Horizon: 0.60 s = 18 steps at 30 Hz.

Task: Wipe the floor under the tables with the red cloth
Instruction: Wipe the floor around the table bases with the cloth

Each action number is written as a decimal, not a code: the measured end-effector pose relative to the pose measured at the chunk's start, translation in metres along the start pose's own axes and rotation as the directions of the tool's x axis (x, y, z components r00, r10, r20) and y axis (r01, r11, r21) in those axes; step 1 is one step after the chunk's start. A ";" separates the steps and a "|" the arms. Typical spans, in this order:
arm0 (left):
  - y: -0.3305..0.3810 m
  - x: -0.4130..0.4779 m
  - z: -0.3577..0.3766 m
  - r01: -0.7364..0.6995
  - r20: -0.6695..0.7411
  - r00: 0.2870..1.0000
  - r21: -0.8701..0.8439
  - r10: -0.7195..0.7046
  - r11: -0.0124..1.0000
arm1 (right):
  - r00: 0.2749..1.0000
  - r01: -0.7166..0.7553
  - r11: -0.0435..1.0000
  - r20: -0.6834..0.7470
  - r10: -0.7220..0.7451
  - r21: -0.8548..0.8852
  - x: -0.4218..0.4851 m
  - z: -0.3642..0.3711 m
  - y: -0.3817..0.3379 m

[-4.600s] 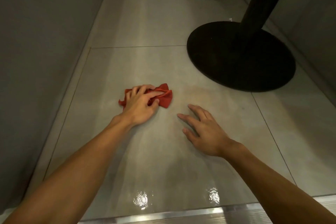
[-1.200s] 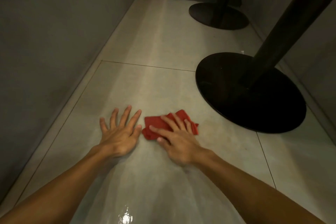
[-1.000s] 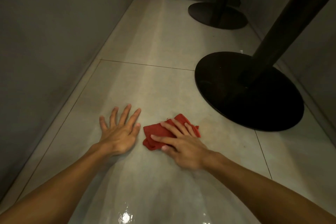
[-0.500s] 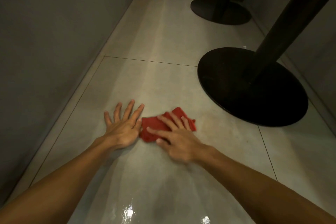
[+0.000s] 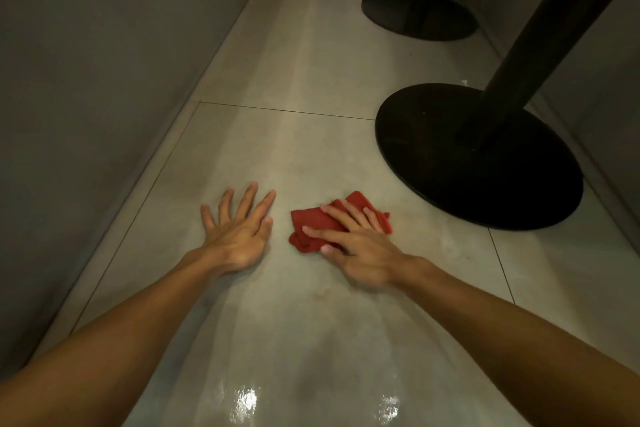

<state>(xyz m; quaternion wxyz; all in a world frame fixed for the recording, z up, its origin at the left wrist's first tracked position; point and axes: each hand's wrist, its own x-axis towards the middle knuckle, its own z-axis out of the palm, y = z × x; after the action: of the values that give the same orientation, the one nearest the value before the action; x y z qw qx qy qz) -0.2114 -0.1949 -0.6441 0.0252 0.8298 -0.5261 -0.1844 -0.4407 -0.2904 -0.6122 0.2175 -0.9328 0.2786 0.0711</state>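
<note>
Fingers of the right hand lie spread, pressing the cloth flat for wiping. Just beside them, the left hand splays empty on the floor, likely bracing.

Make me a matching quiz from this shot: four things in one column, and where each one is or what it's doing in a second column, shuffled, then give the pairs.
Things
1. left hand
2. right hand
3. red cloth
4. near table base

Places or states
A. black disc standing on the floor, right of the cloth
B. spread flat on bare tile, touching no cloth
C. crumpled on the tile, pinned from above
D. fingers pressing down on the cloth

Pairs: 1-B, 2-D, 3-C, 4-A
</note>
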 end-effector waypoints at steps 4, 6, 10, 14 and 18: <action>0.001 -0.001 0.000 0.003 0.001 1.000 0.019 -0.003 1.000 | 0.997 0.070 0.997 -0.025 -0.071 -0.031 -0.026 0.026 -0.028; 0.001 -0.001 0.001 0.002 0.002 1.000 0.025 -0.002 1.000 | 0.993 0.116 0.993 0.019 -0.116 0.000 -0.045 0.031 -0.041; 0.000 -0.002 0.002 -0.007 -0.005 1.000 0.038 0.008 0.999 | 0.988 0.124 0.983 0.072 -0.134 0.136 -0.062 0.027 -0.050; -0.001 -0.001 0.003 -0.006 -0.017 1.000 0.045 0.007 0.999 | 0.996 0.080 0.987 -0.055 -0.073 0.137 -0.044 0.023 -0.035; 0.001 -0.001 0.003 -0.003 -0.014 1.000 0.045 0.004 0.999 | 0.994 -0.004 0.992 -0.105 0.018 0.128 -0.030 0.019 -0.029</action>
<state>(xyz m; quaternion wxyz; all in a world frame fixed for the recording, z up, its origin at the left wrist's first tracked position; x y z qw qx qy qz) -0.2137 -0.1935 -0.6465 0.0104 0.8306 -0.5312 -0.1669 -0.4503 -0.2456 -0.6112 0.2613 -0.9178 0.2989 0.0048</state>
